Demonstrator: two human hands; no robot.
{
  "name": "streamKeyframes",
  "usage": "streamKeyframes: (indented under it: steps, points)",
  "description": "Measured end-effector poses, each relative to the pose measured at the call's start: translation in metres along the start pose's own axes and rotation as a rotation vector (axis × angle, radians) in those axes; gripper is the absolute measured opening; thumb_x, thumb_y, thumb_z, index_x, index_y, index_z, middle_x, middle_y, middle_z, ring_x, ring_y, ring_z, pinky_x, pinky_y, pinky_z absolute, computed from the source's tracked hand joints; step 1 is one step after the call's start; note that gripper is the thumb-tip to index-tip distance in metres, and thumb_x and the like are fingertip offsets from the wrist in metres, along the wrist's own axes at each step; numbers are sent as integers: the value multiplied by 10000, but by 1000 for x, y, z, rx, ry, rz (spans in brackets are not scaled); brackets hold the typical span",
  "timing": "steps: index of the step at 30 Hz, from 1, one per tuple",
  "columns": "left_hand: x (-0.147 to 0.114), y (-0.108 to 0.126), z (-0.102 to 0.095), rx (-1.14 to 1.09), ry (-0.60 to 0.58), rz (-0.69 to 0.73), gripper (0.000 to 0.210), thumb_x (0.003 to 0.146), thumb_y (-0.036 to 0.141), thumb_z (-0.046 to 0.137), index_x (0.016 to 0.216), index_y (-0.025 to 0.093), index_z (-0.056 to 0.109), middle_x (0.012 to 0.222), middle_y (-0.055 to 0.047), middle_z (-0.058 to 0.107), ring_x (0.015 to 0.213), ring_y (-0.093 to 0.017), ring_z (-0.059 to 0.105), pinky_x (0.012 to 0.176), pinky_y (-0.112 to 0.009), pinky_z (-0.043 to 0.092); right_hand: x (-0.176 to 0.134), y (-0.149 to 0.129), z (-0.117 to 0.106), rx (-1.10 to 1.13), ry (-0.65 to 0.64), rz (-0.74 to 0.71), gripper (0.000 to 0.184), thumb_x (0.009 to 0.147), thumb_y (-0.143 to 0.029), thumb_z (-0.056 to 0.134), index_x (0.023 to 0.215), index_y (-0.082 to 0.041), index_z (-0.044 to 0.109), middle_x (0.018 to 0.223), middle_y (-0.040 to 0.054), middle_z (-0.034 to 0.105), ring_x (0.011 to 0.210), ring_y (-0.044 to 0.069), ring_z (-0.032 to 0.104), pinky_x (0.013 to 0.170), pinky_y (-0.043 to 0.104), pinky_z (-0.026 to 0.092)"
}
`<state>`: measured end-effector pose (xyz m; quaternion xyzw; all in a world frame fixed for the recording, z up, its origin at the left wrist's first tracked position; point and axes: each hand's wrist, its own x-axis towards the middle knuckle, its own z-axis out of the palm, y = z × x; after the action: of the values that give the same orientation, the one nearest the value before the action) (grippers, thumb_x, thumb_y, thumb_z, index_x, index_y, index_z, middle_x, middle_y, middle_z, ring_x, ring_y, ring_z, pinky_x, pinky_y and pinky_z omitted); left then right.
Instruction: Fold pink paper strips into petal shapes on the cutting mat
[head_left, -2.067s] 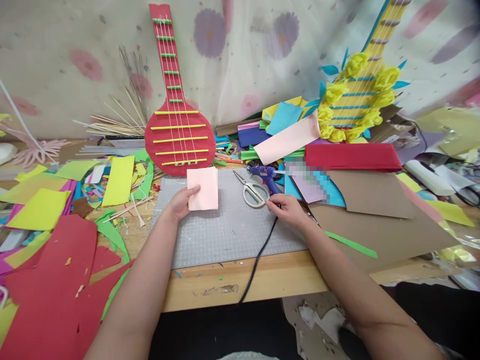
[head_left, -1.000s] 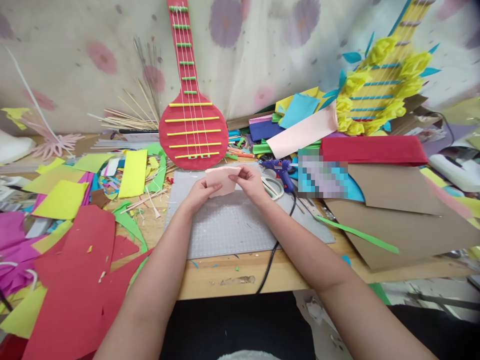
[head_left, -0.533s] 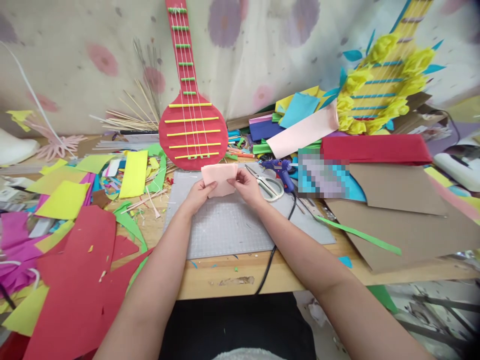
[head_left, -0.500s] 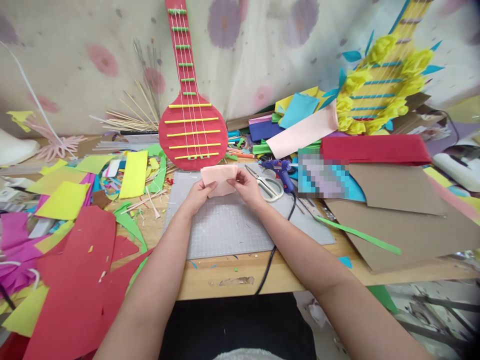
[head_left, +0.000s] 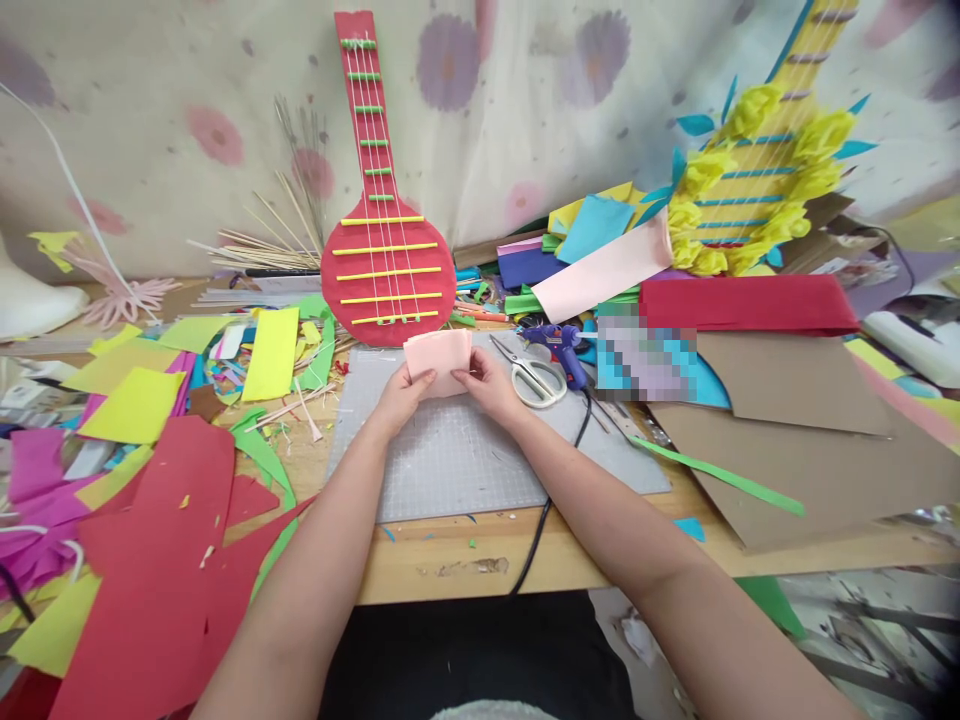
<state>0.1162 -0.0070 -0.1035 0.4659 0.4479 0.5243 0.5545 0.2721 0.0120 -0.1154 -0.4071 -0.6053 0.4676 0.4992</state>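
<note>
A folded stack of pale pink paper (head_left: 438, 358) is held up over the grey cutting mat (head_left: 457, 470). My left hand (head_left: 405, 398) pinches its left side, thumb on the front face. At its lower right, my right hand (head_left: 487, 384) grips the paper between thumb and fingers; the fingers behind it are partly hidden. Just right of my right hand lie scissors (head_left: 538, 384) with white handles, blades partly open. Beside them rests a blue glue gun (head_left: 564, 352) with a black cord. Behind the paper stands a red paper banjo-shaped instrument (head_left: 388, 290) with white strings.
A yellow paper instrument with flowers (head_left: 750, 190) leans at the back right. Brown cardboard (head_left: 810, 470) and a red folded sheet (head_left: 750, 305) lie at right. Red paper scraps (head_left: 150, 560), yellow sheets (head_left: 271, 352) and green strips cover the left. Thin sticks (head_left: 262, 252) lie at the back.
My right hand has slid down from the paper's upper right edge to its lower right. The view has tilted slightly upward, showing the top of the red instrument's neck.
</note>
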Motion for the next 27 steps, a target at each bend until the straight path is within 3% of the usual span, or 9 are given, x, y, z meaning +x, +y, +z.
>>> streamKeyframes:
  steps: [9, 14, 16, 20, 27]
  points:
    - [0, -1, 4, -24, 85, -24, 512, 550, 441, 757, 943, 133, 645, 909, -61, 711, 842, -198, 630, 787, -312, 466, -2, 1, 6, 44, 16, 4, 257, 682, -360, 609, 861, -221, 490, 835, 11, 553, 797, 170, 549, 717, 339, 479]
    - [-1, 0, 7, -97, 110, -53, 521, 554, 425, 762, 971, 143, 628, 881, -58, 720, 836, -201, 648, 768, -310, 481, -6, -9, 12, 73, 210, -109, 398, 704, -349, 628, 1018, -247, 406, 952, 30, 530, 905, 163, 549, 784, 336, 493]
    - [-2, 1, 9, -111, 121, -68, 522, 552, 414, 765, 973, 141, 620, 864, -61, 722, 835, -209, 655, 770, -318, 486, -8, -12, 12, 51, 255, -166, 341, 738, -351, 605, 997, -248, 409, 967, 35, 519, 930, 159, 546, 816, 337, 491]
    - [-4, 4, 11, -116, 147, -73, 532, 543, 401, 770, 974, 134, 608, 871, -71, 724, 833, -220, 663, 772, -332, 494, -8, -12, 11, -18, 227, -175, 217, 776, -363, 563, 910, -238, 447, 943, 32, 524, 894, 155, 548, 778, 325, 492]
    - [-3, -1, 10, -77, 129, -45, 531, 571, 406, 755, 1002, 139, 599, 996, -93, 707, 917, -233, 651, 830, -351, 487, -2, -12, 9, -7, 231, -105, 244, 743, -366, 582, 901, -231, 453, 895, 22, 543, 831, 147, 547, 707, 302, 471]
